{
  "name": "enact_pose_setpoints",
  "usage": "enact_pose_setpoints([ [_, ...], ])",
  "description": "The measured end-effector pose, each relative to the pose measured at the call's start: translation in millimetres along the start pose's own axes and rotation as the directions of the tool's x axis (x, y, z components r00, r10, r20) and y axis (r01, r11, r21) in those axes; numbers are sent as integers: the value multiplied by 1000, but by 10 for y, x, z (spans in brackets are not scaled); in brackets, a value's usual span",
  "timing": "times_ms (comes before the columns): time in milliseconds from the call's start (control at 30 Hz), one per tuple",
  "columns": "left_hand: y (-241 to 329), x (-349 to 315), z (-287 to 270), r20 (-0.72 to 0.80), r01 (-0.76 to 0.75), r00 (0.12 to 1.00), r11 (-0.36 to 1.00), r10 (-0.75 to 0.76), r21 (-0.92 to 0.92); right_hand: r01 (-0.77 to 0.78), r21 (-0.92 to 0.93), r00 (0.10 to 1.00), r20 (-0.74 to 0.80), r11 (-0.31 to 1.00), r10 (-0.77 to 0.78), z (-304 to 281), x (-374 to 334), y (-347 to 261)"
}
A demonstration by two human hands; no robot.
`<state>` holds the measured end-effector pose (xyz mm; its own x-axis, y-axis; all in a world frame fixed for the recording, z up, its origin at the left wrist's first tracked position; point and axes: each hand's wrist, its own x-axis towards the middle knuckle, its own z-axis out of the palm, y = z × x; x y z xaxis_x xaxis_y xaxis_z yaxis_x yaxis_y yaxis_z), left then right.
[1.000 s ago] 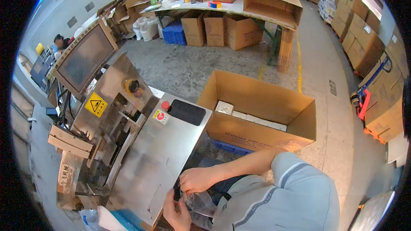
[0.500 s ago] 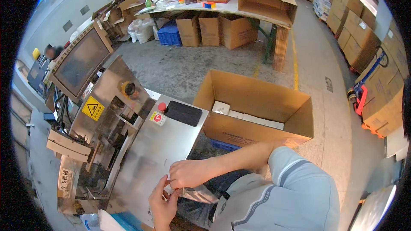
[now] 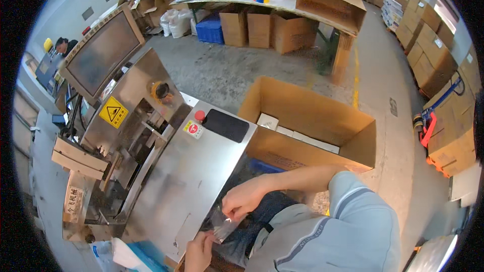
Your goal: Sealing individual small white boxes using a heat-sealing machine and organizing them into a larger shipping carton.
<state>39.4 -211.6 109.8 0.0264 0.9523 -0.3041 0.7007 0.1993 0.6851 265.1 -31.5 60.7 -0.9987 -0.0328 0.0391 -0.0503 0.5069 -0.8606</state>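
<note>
- The steel machine (image 3: pixel 186 176) takes up the space to the left of and beyond your grip, its bare metal top reaching close to both of your hands.
- Past your right hand, farther out, stands the open carton (image 3: pixel 272 147), with a row of white boxes (image 3: pixel 267 121) inside it.
- The machine's dark screen (image 3: pixel 105 53) is well apart from your grip, up and to the left.
- White and blue sheeting (image 3: pixel 146 258) lies just left of your left hand.
- Beyond your right hand, a black pad (image 3: pixel 227 126) sits on the machine's far end.
- Your right hand (image 3: pixel 244 199), the higher one, pinches the upper part of the film with its fingertips.
- Your left hand (image 3: pixel 199 251), below and left, grasps the film's lower end between thumb and fingers.
- The clear plastic film (image 3: pixel 224 229) spans the gap between your hands, above your lap.
- A red button (image 3: pixel 200 115) stands beyond your grip, beside the pad.
</note>
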Motion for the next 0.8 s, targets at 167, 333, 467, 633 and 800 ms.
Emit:
enact_pose_setpoints([
  [167, -192, -30, -231, -93, 28, 996, 980, -10, 197, -57, 30, 998, 30, 998, 56, -268, 333, 47],
  [333, -380, 177, -590, -70, 94, 993, 995, -96, -28, 180, -112, 976, -100, 977, -192, -449, 696, 555],
  [467, -862, 616, -889, -49, 73, 995, 975, -85, -209, 28, -138, 974, -220, 990, -58, -802, 993, 625],
  [633, -1512, 1074, -1466, -89, 46, 992, 914, -89, -404, -209, -169, 959, -228, 963, 168, -1108, 1847, 862],
  [800, -1724, 1544, -2120, -208, 230, 917, 878, -339, -419, -226, -280, 940, -315, 933, 132, -1498, 2557, 1084],
])
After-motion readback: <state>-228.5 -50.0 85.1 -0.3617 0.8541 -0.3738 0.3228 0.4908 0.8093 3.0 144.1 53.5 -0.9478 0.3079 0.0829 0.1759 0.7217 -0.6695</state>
